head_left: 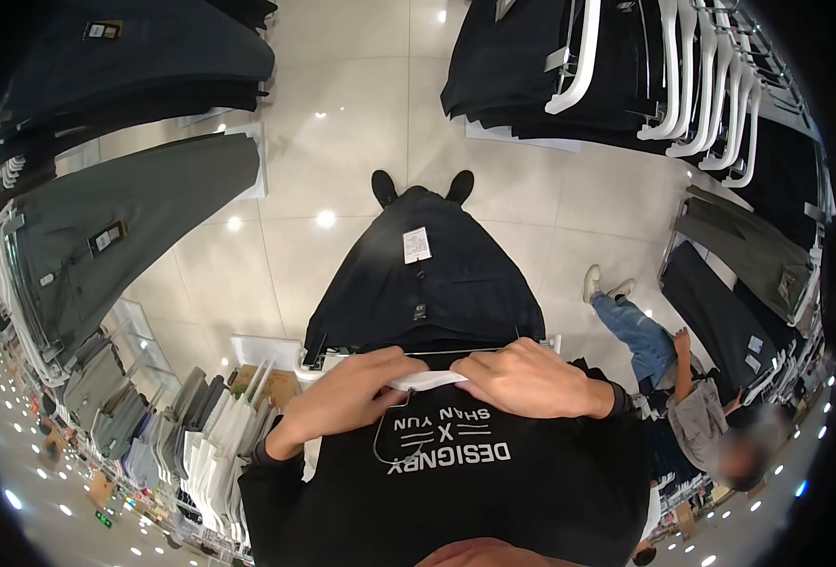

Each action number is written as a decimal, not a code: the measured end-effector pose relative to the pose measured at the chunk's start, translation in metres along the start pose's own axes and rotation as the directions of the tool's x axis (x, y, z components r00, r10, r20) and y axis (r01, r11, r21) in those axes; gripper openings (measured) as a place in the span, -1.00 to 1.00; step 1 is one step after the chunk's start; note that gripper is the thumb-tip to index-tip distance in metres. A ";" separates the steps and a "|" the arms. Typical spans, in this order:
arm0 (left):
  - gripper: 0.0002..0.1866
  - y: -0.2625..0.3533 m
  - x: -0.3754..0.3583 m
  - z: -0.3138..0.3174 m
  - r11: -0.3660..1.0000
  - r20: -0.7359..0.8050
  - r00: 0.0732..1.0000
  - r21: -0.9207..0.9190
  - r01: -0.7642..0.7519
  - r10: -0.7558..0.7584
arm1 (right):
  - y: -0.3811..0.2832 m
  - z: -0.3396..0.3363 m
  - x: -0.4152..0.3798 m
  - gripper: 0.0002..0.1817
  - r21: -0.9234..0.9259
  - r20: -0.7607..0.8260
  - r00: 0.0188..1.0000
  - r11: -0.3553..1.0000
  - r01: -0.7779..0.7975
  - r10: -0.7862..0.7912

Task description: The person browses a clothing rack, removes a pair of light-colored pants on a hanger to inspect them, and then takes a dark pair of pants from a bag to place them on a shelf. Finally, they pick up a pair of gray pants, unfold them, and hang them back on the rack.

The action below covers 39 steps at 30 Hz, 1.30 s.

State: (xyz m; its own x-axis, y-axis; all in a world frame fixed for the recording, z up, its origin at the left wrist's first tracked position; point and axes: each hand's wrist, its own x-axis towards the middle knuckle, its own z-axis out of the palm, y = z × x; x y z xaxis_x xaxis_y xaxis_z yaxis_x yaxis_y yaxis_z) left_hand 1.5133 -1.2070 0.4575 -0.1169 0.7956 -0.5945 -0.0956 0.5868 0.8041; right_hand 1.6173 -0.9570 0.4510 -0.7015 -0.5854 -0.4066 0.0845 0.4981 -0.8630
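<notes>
"What are the hands holding?"

"A white hanger (429, 380). The left hand (353, 383) and the right hand (531, 380) have their fingers curled around its middle, a small gap between them. Its hook points back toward the wearer's black shirt (446, 510)."

"And on the hanger?"

"A dark garment (422, 293), hanging just beyond the hands, a white paper tag (417, 245) on its front. Past its far end, two black shoes (384, 188) stand on the floor."

"What's the floor like?"

"Pale, glossy tiles (333, 161) with thin seams, catching bright spots of light."

"And the room around them?"

"Grey trousers (144, 198) hang out beyond the left hand, and a row of light and dark clothes (215, 444) sits nearer, to its left. Far ahead of the right hand are white hangers (687, 76) with dark clothes (531, 57). Well to its right is another person in blue jeans (637, 335)."
</notes>
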 end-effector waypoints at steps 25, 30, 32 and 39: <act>-0.76 -0.008 -0.028 -0.020 0.932 -0.119 0.993 0.361 0.033 0.011 | -0.011 0.000 -0.025 -0.72 -0.055 -0.112 0.988 0.992 -0.110 0.103; -0.75 -0.002 -0.032 -0.022 0.937 -0.106 0.993 0.349 -0.019 0.059 | -0.017 -0.003 -0.029 -0.74 -0.080 -0.153 0.983 0.990 -0.113 0.100; -0.75 -0.004 -0.034 -0.021 0.935 -0.104 0.991 0.352 -0.041 0.083 | -0.017 -0.001 -0.029 -0.74 -0.079 -0.168 0.982 0.992 -0.097 0.083; -0.71 -0.009 -0.046 -0.015 0.945 -0.105 0.992 0.327 -0.032 0.070 | -0.021 0.000 -0.023 -0.75 -0.079 -0.193 0.980 0.995 -0.066 0.050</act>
State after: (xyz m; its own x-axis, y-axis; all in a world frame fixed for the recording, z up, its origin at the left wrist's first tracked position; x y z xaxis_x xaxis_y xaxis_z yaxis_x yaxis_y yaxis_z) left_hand 1.5052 -1.2511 0.4770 -0.2266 0.8144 -0.5343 0.2366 0.5782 0.7809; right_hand 1.6312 -0.9540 0.4780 -0.8196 -0.4257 -0.3835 0.0745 0.5845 -0.8080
